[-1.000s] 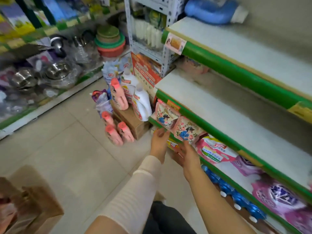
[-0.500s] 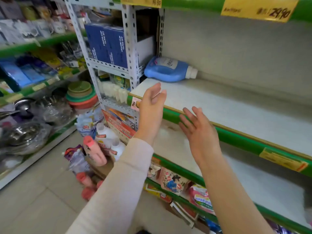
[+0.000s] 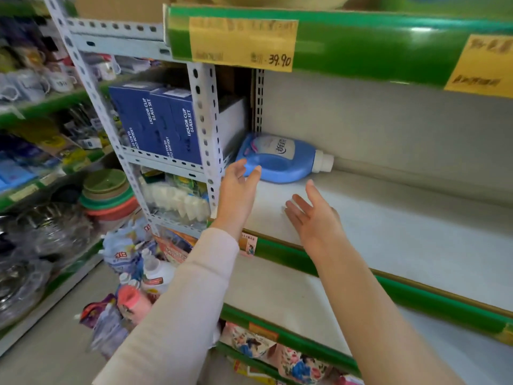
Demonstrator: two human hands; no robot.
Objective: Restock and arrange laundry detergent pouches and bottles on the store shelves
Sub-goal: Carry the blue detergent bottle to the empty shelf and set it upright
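Blue detergent bottle (image 3: 280,159), laid sideways, is judged heavy, rigid, slick; best taken by its handle (image 3: 274,175). Left hand (image 3: 238,187) and right hand (image 3: 313,218) are spread open, nothing held.

The middle shelf (image 3: 388,232) is seen as a white board edged in green. One blue detergent bottle (image 3: 280,159) is laid on its side there, tucked into the back left corner, white cap pointed right. Below, a lower shelf (image 3: 277,295) is shown, white with the same green lip. Under that, flowered pouches (image 3: 249,343) are lined along a further shelf's front. Down on the floor (image 3: 55,368), a pink bottle (image 3: 133,301), a white bottle (image 3: 158,273) and blue-white pouches (image 3: 122,254) are heaped together.
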